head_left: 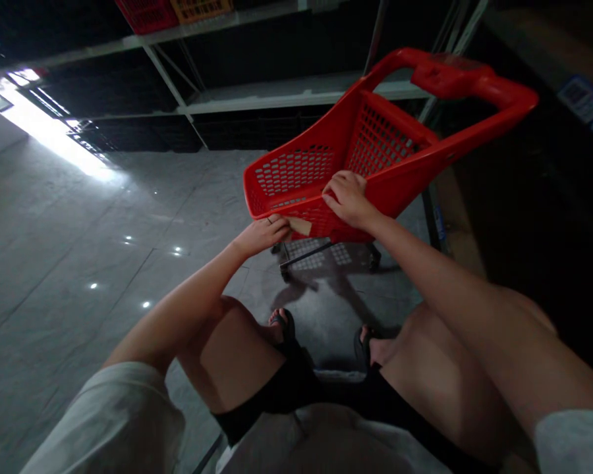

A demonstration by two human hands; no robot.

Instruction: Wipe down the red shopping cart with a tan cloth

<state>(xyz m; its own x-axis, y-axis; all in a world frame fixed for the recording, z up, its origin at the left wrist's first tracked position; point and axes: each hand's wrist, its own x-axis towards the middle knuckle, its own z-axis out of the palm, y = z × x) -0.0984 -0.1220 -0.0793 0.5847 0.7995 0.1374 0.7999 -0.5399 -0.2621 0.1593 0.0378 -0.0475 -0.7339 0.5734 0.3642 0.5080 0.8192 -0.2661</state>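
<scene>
A small red plastic shopping cart [390,197] with perforated basket walls stands upright in front of me, its handle at the upper right. My left hand [269,232] is closed at the near side wall, low by the front end, with its fingers on a flat beige piece [300,226]. That piece lies against the red wall; its material is unclear. Further along the same side, my right hand [346,194] has its fingers bent over the top rim. Its fingertips are partly hidden inside the basket.
Behind the cart runs a metal shelf rack [257,99] holding dark crates, with a red crate [148,13] and an orange crate [200,8] on top. Dark shelving with a blue-edged label [590,102] is at right. Grey tiled floor [103,263] extends left. My sandalled feet are below.
</scene>
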